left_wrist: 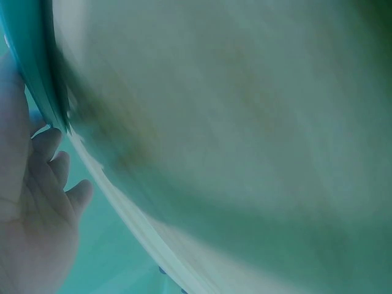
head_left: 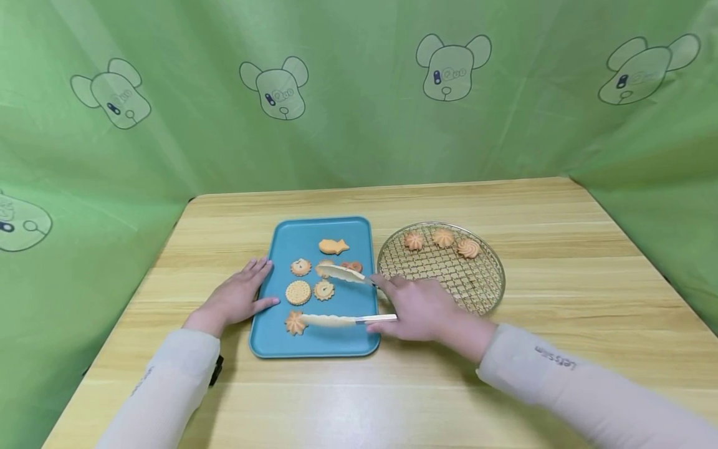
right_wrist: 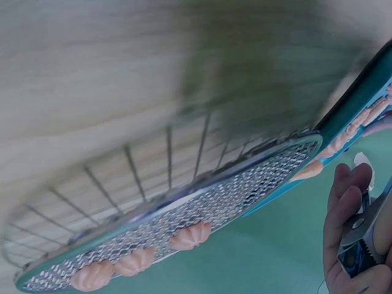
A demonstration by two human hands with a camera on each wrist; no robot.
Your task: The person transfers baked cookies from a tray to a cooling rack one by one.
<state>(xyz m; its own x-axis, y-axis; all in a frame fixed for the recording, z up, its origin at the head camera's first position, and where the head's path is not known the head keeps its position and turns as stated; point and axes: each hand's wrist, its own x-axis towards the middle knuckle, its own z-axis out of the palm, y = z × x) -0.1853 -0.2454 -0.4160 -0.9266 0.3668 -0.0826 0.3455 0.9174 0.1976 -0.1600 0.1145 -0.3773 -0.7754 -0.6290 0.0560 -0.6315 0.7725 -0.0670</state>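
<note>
On the blue tray lie several cookies, among them a fish-shaped cookie, a round dotted cookie and a star-shaped cookie near the front. My right hand grips a pair of tongs, spread wide over the tray; the front tip is at the star-shaped cookie, the rear one partly covers a cookie behind. Whether a tip touches a cookie I cannot tell. My left hand rests at the tray's left edge, fingers extended, thumb on the rim.
Right of the tray stands a round wire rack, raised on the wooden table. Three swirled cookies sit along its far side, one being the right-hand cookie. A green curtain encloses the table at the back and sides.
</note>
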